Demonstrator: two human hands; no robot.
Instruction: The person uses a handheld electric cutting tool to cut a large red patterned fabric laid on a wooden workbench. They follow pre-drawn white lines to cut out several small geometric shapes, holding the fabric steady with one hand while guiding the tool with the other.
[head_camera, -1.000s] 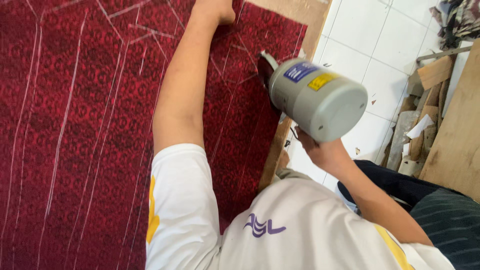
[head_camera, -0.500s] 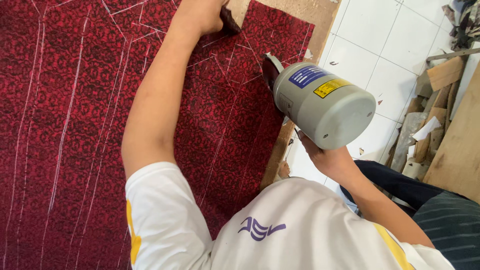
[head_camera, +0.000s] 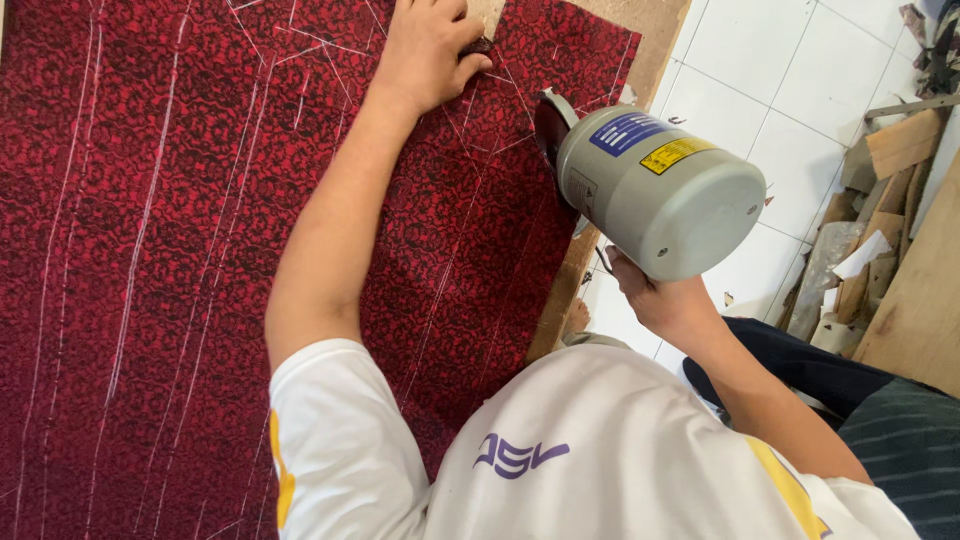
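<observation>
Now the left hand (head_camera: 430, 50) has slid down-frame, pressing flat, fingers spread, on the red fabric (head_camera: 200, 250) at top centre; the right hand (head_camera: 655, 295) stays clamped under the grey cutting machine (head_camera: 655, 190) at the fabric's right edge.

- Fabric (head_camera: 180, 250) lies on a board (head_camera: 650, 40), filling the nine o'clock side.
- Left hand (head_camera: 430, 50) rests on the fabric at twelve o'clock.
- Cutting machine (head_camera: 655, 190) sits at the fabric's edge, two o'clock, with the right hand (head_camera: 665, 300) beneath it.
- Wood scraps (head_camera: 880, 230) lie at three o'clock.
</observation>
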